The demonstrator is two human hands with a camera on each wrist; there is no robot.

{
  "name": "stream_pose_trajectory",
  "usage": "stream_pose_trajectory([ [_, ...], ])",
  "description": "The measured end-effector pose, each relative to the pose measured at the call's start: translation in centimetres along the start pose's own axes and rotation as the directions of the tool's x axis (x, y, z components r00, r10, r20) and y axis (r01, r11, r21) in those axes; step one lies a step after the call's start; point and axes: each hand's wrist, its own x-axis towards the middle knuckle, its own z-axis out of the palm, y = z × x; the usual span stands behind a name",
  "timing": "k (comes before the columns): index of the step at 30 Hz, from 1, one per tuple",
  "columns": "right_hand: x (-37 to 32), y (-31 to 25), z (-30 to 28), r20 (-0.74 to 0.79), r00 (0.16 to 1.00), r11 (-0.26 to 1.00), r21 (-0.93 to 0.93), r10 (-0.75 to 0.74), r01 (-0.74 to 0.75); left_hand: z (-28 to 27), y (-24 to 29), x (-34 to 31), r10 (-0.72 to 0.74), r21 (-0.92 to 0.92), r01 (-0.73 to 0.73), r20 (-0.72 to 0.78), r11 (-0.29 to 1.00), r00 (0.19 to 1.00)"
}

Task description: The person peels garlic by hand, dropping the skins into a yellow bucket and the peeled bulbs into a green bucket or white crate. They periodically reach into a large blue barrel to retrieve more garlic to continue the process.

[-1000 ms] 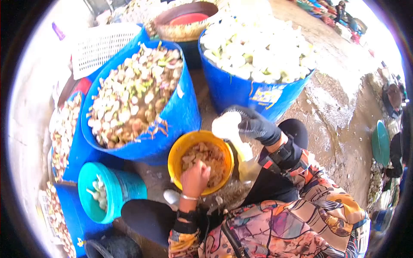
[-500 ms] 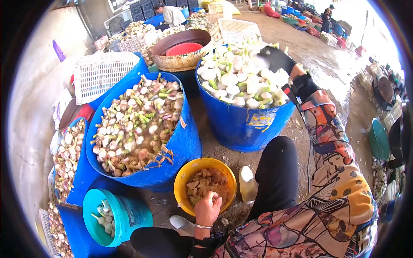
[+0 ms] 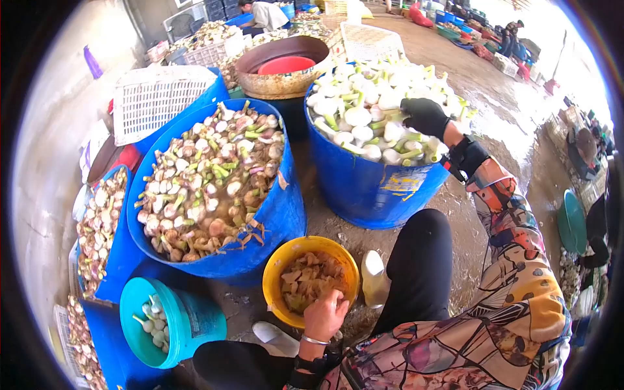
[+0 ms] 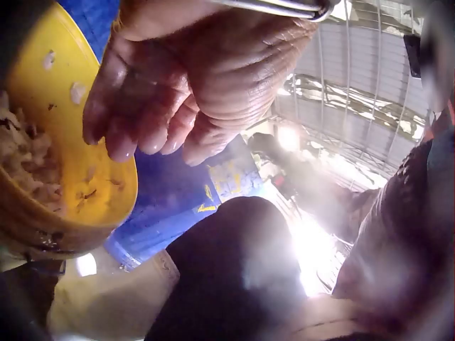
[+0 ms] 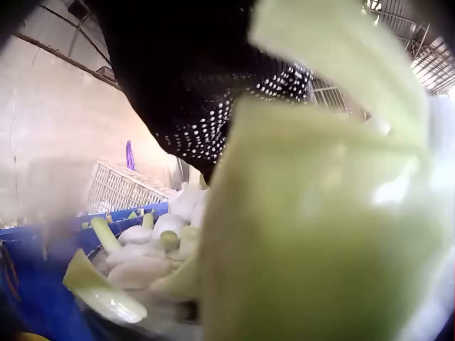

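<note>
Right now, smooth white peeled garlic bulbs with short pale-green stems (image 3: 357, 117) are heaping above the rim of a large round blue tub (image 3: 374, 195), their skins gleaming and their stalks pointing every way. The right hand (image 3: 426, 117), wearing a black glove with white dots (image 5: 178, 71), is resting at the heap's right side; the views are not showing whether its fingers are clamping a bulb, so I cannot tell. In the right wrist view a blurred green stem (image 5: 313, 227) is filling the foreground. The bare left hand (image 3: 325, 315) is hanging at the near edge of a round yellow bucket (image 3: 273, 270) holding brownish scraps (image 3: 302, 279), its fingers bending loosely side by side and gripping nothing. A second blue tub of muddy, unpeeled garlic (image 3: 208, 175) is standing just beside the bucket, and a strip of brown floor (image 3: 354, 244) is separating the two tubs. A black-clad knee (image 3: 422, 253) is crowding the near side, while wet ground is stretching openly to the right
</note>
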Motion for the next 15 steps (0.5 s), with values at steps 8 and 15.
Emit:
stream_pose_trajectory([
  [8, 4.2, 1.8, 4.1, 0.236, 0.928, 0.943, -0.097, -0.289, 0.318, -0.1, 1.2, -0.5, 0.03, -0.051, -0.032, -0.034, 0.998, 0.999],
  [15, 7.3, -11.8, -2.7, 0.08, 0.992, 0.992, 0.085, -0.097, 0.09, -1.9, 0.9, -1.3, 0.018, -0.137, -0.024, -0.045, 0.99, 0.999],
])
